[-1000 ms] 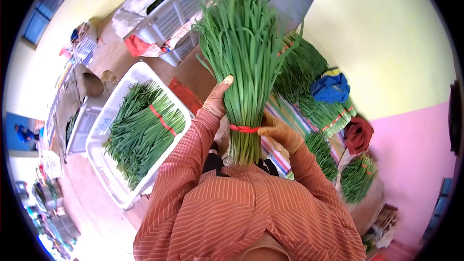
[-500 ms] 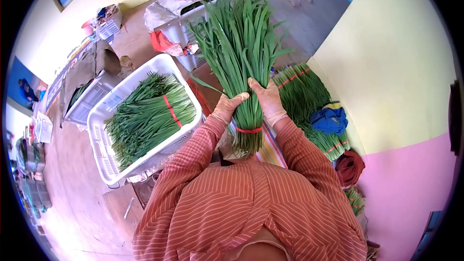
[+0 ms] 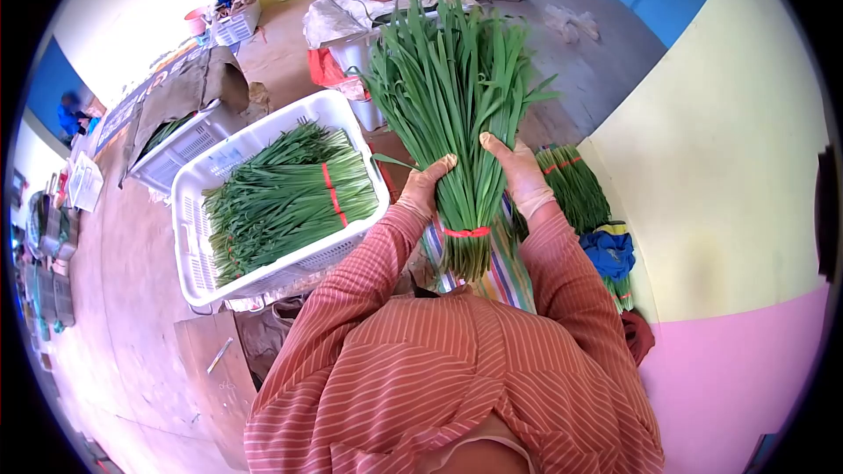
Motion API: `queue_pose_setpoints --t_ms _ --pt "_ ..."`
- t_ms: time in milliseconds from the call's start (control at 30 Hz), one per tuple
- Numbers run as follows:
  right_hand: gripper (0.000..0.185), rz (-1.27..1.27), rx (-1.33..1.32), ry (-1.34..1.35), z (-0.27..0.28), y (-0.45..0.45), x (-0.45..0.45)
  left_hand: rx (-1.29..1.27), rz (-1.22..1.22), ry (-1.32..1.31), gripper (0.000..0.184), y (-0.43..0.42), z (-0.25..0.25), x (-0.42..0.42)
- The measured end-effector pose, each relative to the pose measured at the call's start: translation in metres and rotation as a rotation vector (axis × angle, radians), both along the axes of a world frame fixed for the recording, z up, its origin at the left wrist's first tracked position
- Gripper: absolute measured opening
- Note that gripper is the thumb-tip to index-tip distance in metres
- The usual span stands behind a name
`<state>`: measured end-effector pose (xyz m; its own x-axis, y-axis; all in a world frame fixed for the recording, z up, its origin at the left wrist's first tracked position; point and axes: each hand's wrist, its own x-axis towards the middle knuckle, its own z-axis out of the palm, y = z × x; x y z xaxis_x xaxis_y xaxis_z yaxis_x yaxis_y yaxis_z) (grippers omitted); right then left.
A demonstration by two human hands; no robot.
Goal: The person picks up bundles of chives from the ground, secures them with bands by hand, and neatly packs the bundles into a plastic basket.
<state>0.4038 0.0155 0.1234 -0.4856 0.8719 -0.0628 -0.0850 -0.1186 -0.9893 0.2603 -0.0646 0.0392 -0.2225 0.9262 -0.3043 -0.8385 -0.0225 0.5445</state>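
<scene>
Here, the bunch of long green leaves point(image 3: 457, 105) is held in front of the person's striped shirt point(image 3: 421, 351), above a multicoloured sheet point(image 3: 507, 279), its tips pointing away and its stem ends bound by a red band point(image 3: 467, 232). The left hand point(image 3: 424, 186) and right hand point(image 3: 520, 174) grip it from either side above the band, thumbs on the near face, other fingers largely hidden. To the left, a white basket point(image 3: 187, 237) holds banded greens point(image 3: 281, 202), while to the right a bound stack point(image 3: 577, 197) lies beside a blue cloth point(image 3: 608, 254)
</scene>
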Motion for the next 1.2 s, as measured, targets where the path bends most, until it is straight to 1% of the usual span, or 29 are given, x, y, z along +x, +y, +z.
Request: queue_pose_setpoints --t_ms 33,67,100,167,200,233,300,333,367,433,500,533,567,633,667,767,900,967,1067,1167,1200 --pt "0.050 0.059 0.035 -0.078 0.006 0.001 0.003 0.021 0.010 0.002 0.038 -0.002 0.000 0.000" --pt "0.064 0.107 0.106 -0.182 0.005 0.012 0.009 0.042 0.020 0.002 0.039 -0.004 -0.001 0.000" --pt "0.064 0.113 0.115 -0.180 0.006 0.014 0.013 0.050 0.027 0.005 0.039 -0.006 -0.005 0.001" --pt "0.069 -0.107 0.179 -0.204 0.012 0.018 0.015 0.078 0.071 0.133 0.036 -0.004 -0.014 -0.002" --pt "0.057 -0.210 0.232 -0.176 0.015 0.021 0.010 0.076 0.110 0.120 0.036 -0.003 -0.013 -0.001" --pt "0.057 -0.207 0.239 -0.175 0.019 0.025 0.007 0.082 0.114 0.121 0.036 -0.001 -0.014 -0.003" --pt "0.040 -0.329 0.820 -0.086 0.028 0.025 0.005 0.041 0.098 0.049 0.040 -0.006 -0.018 -0.002" --pt "0.030 -0.352 1.081 -0.215 0.047 0.007 0.001 0.025 0.083 0.055 0.041 -0.009 -0.017 -0.003" --pt "0.025 -0.317 1.142 -0.177 0.058 -0.008 -0.007 0.011 0.074 0.045 0.041 -0.011 -0.019 -0.001" --pt "0.024 -0.167 1.379 -0.261 0.067 -0.014 -0.022 0.031 0.057 0.108 0.039 -0.013 -0.022 0.003" --pt "0.023 -0.094 1.491 -0.328 0.067 -0.014 -0.036 0.035 0.056 0.117 0.039 -0.014 -0.021 0.006" --pt "0.026 -0.087 1.534 -0.397 0.062 -0.007 -0.042 0.027 0.051 0.105 0.041 -0.016 -0.022 0.007" --pt "0.026 -0.090 1.531 -0.399 0.060 0.000 -0.045 0.021 0.047 0.094 0.042 -0.018 -0.022 0.007" --pt "0.029 -0.194 1.514 -0.580 0.058 0.013 -0.052 0.029 0.034 0.105 0.042 -0.019 -0.030 0.006" --pt "0.034 -0.176 1.524 -0.612 0.056 0.021 -0.052 0.038 0.025 0.115 0.042 -0.020 -0.033 0.006" --pt "0.035 -0.154 1.530 -0.594 0.059 0.029 -0.054 0.063 0.014 0.129 0.043 -0.025 -0.036 0.008" --pt "0.040 -0.133 1.524 -0.654 0.064 0.022 -0.060 0.052 -0.006 0.144 0.042 -0.028 -0.041 0.008" --pt "0.043 -0.137 1.510 -0.664 0.063 0.020 -0.066 0.059 0.006 0.200 0.030 -0.028 -0.043 0.009" --pt "0.048 -0.118 1.474 -0.722 0.061 0.016 -0.073 0.098 -0.009 0.212 0.028 -0.028 -0.047 0.010" --pt "0.046 -0.102 1.389 -0.735 0.054 0.022 -0.078 0.138 -0.009 0.222 0.026 -0.026 -0.059 0.010" --pt "0.046 -0.103 1.386 -0.736 0.053 0.024 -0.078 0.135 -0.012 0.222 0.026 -0.028 -0.054 0.011"
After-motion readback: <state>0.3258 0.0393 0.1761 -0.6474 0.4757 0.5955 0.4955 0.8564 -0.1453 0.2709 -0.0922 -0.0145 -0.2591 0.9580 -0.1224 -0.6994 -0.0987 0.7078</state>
